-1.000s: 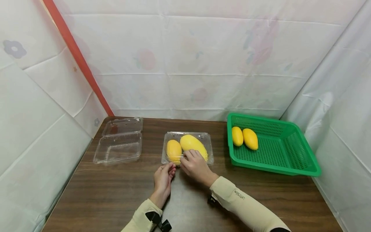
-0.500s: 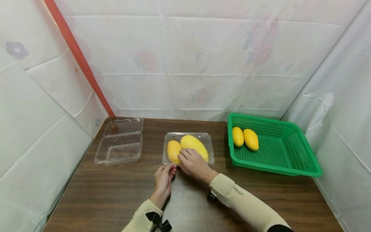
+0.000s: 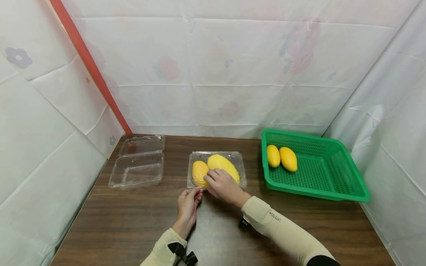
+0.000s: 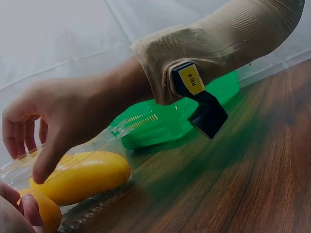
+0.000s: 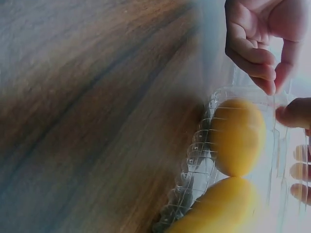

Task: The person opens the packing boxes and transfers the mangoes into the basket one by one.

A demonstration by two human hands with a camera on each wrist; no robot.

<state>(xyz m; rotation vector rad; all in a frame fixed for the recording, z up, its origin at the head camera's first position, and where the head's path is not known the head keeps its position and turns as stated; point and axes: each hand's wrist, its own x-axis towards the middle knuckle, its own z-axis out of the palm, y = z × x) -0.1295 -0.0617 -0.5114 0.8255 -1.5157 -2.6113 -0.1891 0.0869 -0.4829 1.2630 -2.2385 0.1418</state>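
A clear plastic clamshell container point(image 3: 237, 159) with its lid down over two yellow mangoes sits mid-table in the head view. The smaller mango point(image 3: 199, 171) lies on the left, the larger mango point(image 3: 221, 164) on the right, partly behind my right hand. My left hand point(image 3: 188, 207) pinches the container's near edge between thumb and fingertips, as the right wrist view also shows. My right hand point(image 3: 225, 187) rests over the lid's near side, fingers loosely bent and thumb apart from them point(image 4: 63, 114). In the right wrist view its thumb point(image 5: 295, 112) reaches toward the pinched edge.
To the left, a second clear clamshell point(image 3: 139, 170) stands open with nothing in it. A green plastic basket point(image 3: 319, 190) at the right holds two more mangoes point(image 3: 287, 159). White printed sheets point(image 3: 213, 66) close off the back and sides of the brown wooden table point(image 3: 133, 221).
My right hand has shifted slightly left along the container's near side, toward my left hand. The left hand keeps its pinch, and the container stays nearly in place.
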